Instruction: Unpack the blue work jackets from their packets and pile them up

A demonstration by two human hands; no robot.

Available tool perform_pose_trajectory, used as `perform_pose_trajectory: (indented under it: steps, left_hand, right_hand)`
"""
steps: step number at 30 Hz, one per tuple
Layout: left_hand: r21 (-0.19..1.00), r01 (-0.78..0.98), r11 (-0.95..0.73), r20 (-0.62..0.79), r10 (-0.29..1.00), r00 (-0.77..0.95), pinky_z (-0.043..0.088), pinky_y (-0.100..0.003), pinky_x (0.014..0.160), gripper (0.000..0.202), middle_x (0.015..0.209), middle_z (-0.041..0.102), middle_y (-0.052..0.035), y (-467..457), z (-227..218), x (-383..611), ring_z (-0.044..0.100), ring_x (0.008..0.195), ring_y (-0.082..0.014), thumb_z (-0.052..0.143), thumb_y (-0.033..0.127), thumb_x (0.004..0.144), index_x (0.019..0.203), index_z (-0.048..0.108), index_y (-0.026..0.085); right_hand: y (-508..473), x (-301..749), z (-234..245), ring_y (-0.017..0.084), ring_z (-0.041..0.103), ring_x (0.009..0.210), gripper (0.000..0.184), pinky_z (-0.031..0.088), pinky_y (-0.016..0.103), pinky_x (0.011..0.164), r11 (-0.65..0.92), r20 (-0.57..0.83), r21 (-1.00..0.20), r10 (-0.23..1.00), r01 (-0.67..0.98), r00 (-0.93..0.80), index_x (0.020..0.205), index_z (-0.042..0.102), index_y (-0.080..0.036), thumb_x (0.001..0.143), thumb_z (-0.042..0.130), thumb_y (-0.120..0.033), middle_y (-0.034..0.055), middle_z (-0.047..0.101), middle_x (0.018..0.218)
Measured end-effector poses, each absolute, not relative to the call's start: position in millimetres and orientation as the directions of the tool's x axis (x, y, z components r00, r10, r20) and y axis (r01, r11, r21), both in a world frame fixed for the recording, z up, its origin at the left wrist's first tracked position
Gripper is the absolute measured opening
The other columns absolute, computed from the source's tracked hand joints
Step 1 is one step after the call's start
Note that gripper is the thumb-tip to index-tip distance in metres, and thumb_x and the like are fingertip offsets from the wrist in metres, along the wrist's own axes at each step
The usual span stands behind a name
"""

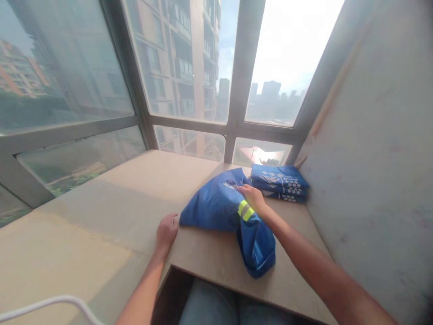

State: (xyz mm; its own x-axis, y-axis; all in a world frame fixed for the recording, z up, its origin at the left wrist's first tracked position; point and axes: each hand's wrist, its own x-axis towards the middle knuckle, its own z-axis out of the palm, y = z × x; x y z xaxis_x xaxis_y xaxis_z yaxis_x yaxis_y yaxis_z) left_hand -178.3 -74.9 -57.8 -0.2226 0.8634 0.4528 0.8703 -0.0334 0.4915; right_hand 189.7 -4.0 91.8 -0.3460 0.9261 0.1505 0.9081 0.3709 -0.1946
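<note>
A blue work jacket point(213, 203) lies loosely bunched on the wooden tabletop, its sleeve hanging toward the front edge. The sleeve carries a fluorescent yellow band point(246, 211) with a grey stripe. My left hand point(167, 231) is closed at the jacket's left corner, its fingertips partly hidden. Higher up on the right, my right hand point(252, 196) grips the fabric beside some white print.
Folded blue garments with white print point(279, 181) are stacked by the right wall point(368, 149). Windows border the back and left of the tabletop point(98, 212). A white cable point(64, 299) crosses the lower left. My legs are below the front edge.
</note>
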Motion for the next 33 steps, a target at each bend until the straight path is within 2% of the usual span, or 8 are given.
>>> perform_pose_trajectory:
  steps: [4, 11, 15, 19, 22, 25, 27, 33]
  left_hand:
    - [0.526, 0.851, -0.005, 0.486, 0.822, -0.296, 0.055, -0.041, 0.092, 0.038, 0.107, 0.074, -0.0141, -93.4, -57.1, -176.0, 0.069, 0.101, -0.0270, 0.039, 0.026, 0.087, 0.106, 0.069, 0.016]
    - [0.565, 0.801, -0.197, 0.579, 0.786, -0.215, 0.048, -0.047, 0.105, 0.034, 0.119, 0.069, -0.0136, -120.5, -30.5, -121.5, 0.063, 0.116, -0.0265, 0.039, 0.024, 0.091, 0.109, 0.068, 0.017]
    - [0.423, 0.823, -0.379, 0.577, 0.813, 0.078, 0.037, -0.050, 0.114, 0.037, 0.139, 0.058, -0.0107, -116.9, 7.7, -69.1, 0.048, 0.135, -0.0281, 0.046, 0.031, 0.095, 0.126, 0.062, 0.022]
    - [0.243, 0.841, -0.483, 0.363, 0.849, 0.383, 0.022, -0.062, 0.117, 0.069, 0.156, 0.039, -0.0125, -102.1, 12.2, -31.8, 0.030, 0.145, -0.0377, 0.069, 0.042, 0.081, 0.145, 0.047, 0.027]
    - [0.385, 0.796, -0.466, 0.257, 0.883, 0.392, 0.038, -0.052, 0.110, 0.053, 0.141, 0.056, -0.0154, -93.9, -7.9, -15.2, 0.051, 0.130, -0.0323, 0.061, 0.035, 0.085, 0.137, 0.054, 0.022]
    - [0.512, 0.766, -0.388, 0.219, 0.922, 0.321, 0.051, -0.041, 0.088, 0.028, 0.103, 0.071, -0.0151, -88.8, -27.3, -4.5, 0.067, 0.097, -0.0276, 0.047, 0.027, 0.090, 0.107, 0.067, 0.017]
    - [0.556, 0.759, -0.340, 0.198, 0.940, 0.276, 0.052, -0.040, 0.077, 0.025, 0.085, 0.072, -0.0140, -84.5, -34.2, -2.6, 0.068, 0.082, -0.0277, 0.048, 0.029, 0.088, 0.089, 0.069, 0.016]
    - [0.732, 0.634, -0.247, 0.225, 0.967, 0.117, 0.053, -0.034, 0.060, 0.054, 0.072, 0.070, -0.0089, -65.9, -30.2, -30.0, 0.065, 0.068, -0.0240, 0.026, 0.041, 0.097, 0.077, 0.069, 0.014]
  right_hand:
    - [-44.4, 172.8, 34.3, 0.019, 0.064, 0.094, 0.016, 0.052, 0.034, 0.085, 0.416, 0.110, -0.349, 0.908, 0.839, -0.404, 0.108, 0.067, -0.028, 0.095, 0.057, -0.025, 0.0027, 0.067, 0.104]
    - [-65.2, 179.0, -12.9, 0.018, 0.059, 0.090, 0.019, 0.044, 0.030, 0.086, 0.323, 0.087, -0.585, 0.937, 0.744, -0.338, 0.090, 0.064, -0.020, 0.089, 0.046, -0.015, 0.0043, 0.064, 0.093]
    - [-61.5, 174.9, -10.1, 0.017, 0.055, 0.076, 0.008, 0.041, 0.027, 0.072, 0.267, 0.057, -0.706, 0.945, 0.656, -0.323, 0.075, 0.059, -0.019, 0.079, 0.055, -0.014, 0.0019, 0.061, 0.077]
    - [-57.4, 179.0, 12.4, 0.015, 0.052, 0.070, 0.006, 0.037, 0.025, 0.065, 0.227, 0.067, -0.813, 0.951, 0.537, -0.300, 0.071, 0.056, -0.020, 0.075, 0.059, -0.017, -0.0002, 0.058, 0.069]
    - [-62.4, 181.2, 32.5, 0.012, 0.047, 0.060, 0.011, 0.035, 0.023, 0.056, 0.120, 0.022, -0.938, 0.956, 0.326, -0.291, 0.072, 0.055, -0.020, 0.080, 0.057, -0.029, -0.0027, 0.053, 0.064]
    - [-75.3, 169.7, 43.0, 0.009, 0.043, 0.051, 0.014, 0.033, 0.021, 0.050, -0.081, -0.078, -0.997, 0.920, 0.010, -0.383, 0.071, 0.056, -0.020, 0.076, 0.060, -0.032, -0.0051, 0.048, 0.058]
    - [-80.9, 159.4, 44.6, 0.009, 0.048, 0.052, 0.010, 0.036, 0.021, 0.050, -0.133, -0.099, -0.990, 0.892, -0.048, -0.440, 0.076, 0.060, -0.019, 0.071, 0.064, -0.027, -0.0046, 0.054, 0.060]
    - [-63.3, 197.5, 25.5, 0.020, 0.068, 0.089, 0.036, 0.055, 0.030, 0.070, 0.068, 0.085, -0.994, 0.971, -0.085, -0.223, 0.107, 0.065, -0.022, 0.073, 0.064, -0.033, 0.0044, 0.073, 0.100]
